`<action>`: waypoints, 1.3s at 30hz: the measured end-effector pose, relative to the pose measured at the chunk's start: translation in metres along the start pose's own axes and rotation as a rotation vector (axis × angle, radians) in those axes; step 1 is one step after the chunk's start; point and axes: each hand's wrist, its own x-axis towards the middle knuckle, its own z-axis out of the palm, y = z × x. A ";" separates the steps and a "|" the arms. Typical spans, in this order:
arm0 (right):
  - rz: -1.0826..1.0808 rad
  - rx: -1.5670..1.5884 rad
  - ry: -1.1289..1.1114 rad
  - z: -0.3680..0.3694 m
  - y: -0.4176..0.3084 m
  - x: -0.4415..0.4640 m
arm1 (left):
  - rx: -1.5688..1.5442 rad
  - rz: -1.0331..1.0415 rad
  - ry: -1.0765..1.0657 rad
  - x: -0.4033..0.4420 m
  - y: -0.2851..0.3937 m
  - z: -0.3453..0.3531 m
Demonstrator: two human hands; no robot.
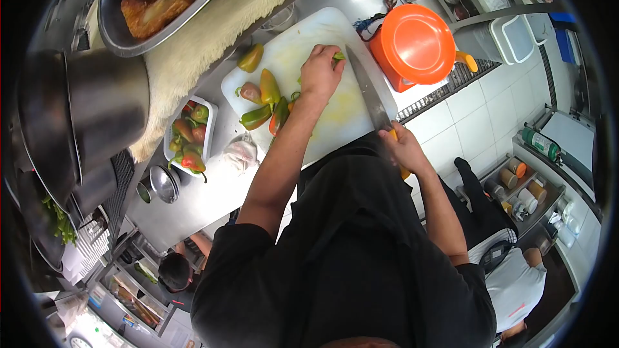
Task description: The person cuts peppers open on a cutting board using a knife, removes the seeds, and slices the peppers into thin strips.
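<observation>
On the white cutting board [345, 113], my left hand [322, 72] has its fingers curled round a green pepper piece [338, 56], mostly hidden under them. My right hand [407, 148] grips the yellow handle of a large kitchen knife [369, 93]. The blade lies slanted over the board, its tip close to the fingers of my left hand. Several whole green and reddish peppers [269, 87] lie on the board's left part, some partly behind my left forearm. Another pepper [251, 58] sits near the board's upper left edge.
A white tub [207, 130] of peppers and a tied plastic bag [240, 153] stand left of the board. An orange lidded container [418, 45] is at its right. A metal pan of cooked meat [174, 32] is at upper left. Two other people [175, 272] [516, 287] are nearby.
</observation>
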 end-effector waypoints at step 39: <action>-0.229 -0.564 0.287 -0.001 -0.006 -0.002 | 0.438 0.054 -0.166 -0.052 -0.011 -0.055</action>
